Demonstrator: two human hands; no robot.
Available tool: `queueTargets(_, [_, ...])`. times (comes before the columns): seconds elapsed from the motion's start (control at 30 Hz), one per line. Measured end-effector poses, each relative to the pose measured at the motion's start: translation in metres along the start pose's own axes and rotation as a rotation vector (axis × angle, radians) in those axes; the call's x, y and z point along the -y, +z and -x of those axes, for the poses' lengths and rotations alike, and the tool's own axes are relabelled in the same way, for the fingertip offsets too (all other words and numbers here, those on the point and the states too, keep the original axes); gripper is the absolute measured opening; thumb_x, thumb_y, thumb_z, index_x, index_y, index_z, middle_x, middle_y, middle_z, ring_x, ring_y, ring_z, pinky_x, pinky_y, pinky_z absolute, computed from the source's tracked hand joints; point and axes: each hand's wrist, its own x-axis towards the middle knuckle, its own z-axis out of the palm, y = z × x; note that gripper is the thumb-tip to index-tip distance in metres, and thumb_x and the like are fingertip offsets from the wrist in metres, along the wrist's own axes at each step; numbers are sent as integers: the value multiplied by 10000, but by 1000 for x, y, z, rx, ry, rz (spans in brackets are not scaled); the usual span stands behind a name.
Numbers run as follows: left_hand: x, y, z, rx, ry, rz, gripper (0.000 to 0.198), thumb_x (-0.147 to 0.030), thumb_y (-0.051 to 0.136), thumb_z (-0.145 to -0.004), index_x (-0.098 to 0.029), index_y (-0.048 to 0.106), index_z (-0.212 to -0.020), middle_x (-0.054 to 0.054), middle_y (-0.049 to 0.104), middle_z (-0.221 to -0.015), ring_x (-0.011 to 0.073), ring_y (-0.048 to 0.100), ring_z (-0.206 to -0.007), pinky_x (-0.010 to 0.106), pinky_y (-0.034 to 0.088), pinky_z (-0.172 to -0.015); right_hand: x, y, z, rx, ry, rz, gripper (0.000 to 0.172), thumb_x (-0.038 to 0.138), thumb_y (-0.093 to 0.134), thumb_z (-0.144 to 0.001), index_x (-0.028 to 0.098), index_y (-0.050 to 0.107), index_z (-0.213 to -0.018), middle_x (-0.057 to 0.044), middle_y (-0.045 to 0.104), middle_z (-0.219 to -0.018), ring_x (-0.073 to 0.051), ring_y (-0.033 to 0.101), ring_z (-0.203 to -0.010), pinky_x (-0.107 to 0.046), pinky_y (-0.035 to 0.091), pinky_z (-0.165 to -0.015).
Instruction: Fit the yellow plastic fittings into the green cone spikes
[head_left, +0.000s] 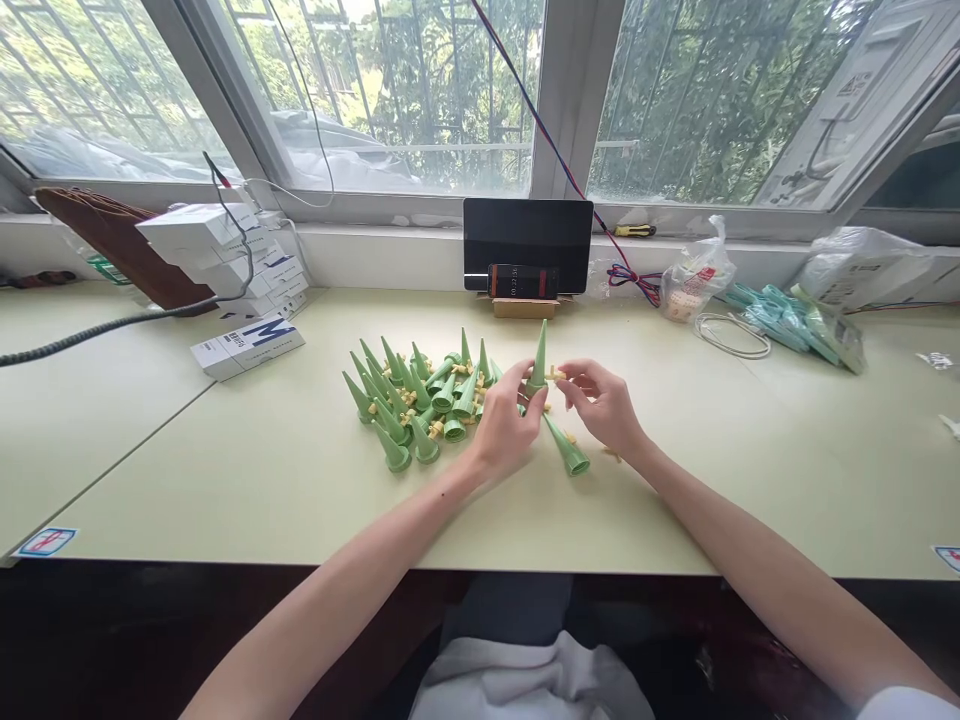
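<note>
My left hand (pixel 507 420) grips a green cone (pixel 540 358) near its base, with the tip pointing up. Close to the cone's right side, my right hand (pixel 604 402) pinches a small yellow piece (pixel 555 374) between thumb and fingers. Whether the piece touches the cone is too small to tell. Left of my hands, a heap of several green cones (pixel 424 447) lies on the pale table (pixel 300 500), with small yellow pieces (pixel 436 428) among them. Another green cone (pixel 568 448) lies on its side below my hands, and a yellow piece (pixel 613 454) rests by my right wrist.
A black tablet (pixel 528 235) with a phone (pixel 523 281) before it stands at the back. White boxes (pixel 247 345) and a brown holder (pixel 127 245) are back left. A plastic bag (pixel 697 275), a coiled cable (pixel 731 340) and teal packets (pixel 784 318) lie back right.
</note>
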Motion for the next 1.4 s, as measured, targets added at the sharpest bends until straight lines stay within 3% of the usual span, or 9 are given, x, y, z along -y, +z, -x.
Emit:
queueTargets(0.2, [1, 1, 0, 6, -11, -14, 328, -232, 579, -889, -159, 547, -1207, 99, 664, -1061, 133, 646, -726, 288, 563, -714, -1, -1, -1, 19, 2, 13, 238, 419, 571, -919, 190, 628, -948, -39, 649, -859, -118, 577, -559, -284, 516, -566])
queueTargets(0.63, [-1, 0, 0, -2, -13, -18, 311, -217, 583, -881, -151, 556, -1183, 97, 670, -1044, 126, 639, -700, 269, 558, -673, -3, 0, 0, 22, -7, 5, 213, 389, 603, -899, 196, 631, -986, -62, 663, -973, -120, 584, -580, -290, 518, -570])
queueTargets(1.03, [3, 0, 1, 19, 2, -65, 327, -231, 567, -876, -158, 559, -1195, 77, 664, -1013, 103, 573, -625, 237, 498, -573, -2, -1, 0, 81, 37, 62, 347, 474, 488, -952, 181, 609, -811, 22, 539, -565, -120, 514, -482, -256, 433, -516])
queueTargets(1.2, [5, 1, 1, 14, -1, -73, 342, -237, 569, -869, -159, 563, -1202, 81, 659, -1031, 89, 532, -591, 237, 495, -569, -3, 0, -1, 85, 31, 82, 466, 496, 419, -976, 188, 533, -645, 15, 524, -527, -117, 508, -482, -260, 428, -542])
queueTargets(1.4, [4, 0, 0, -9, -10, -84, 332, -240, 575, -871, -152, 571, -1190, 84, 664, -1026, 83, 519, -568, 244, 499, -579, -3, 0, -1, 72, 24, 9, 354, 516, 542, -912, 191, 594, -1043, -20, 635, -777, -125, 569, -544, -268, 473, -527])
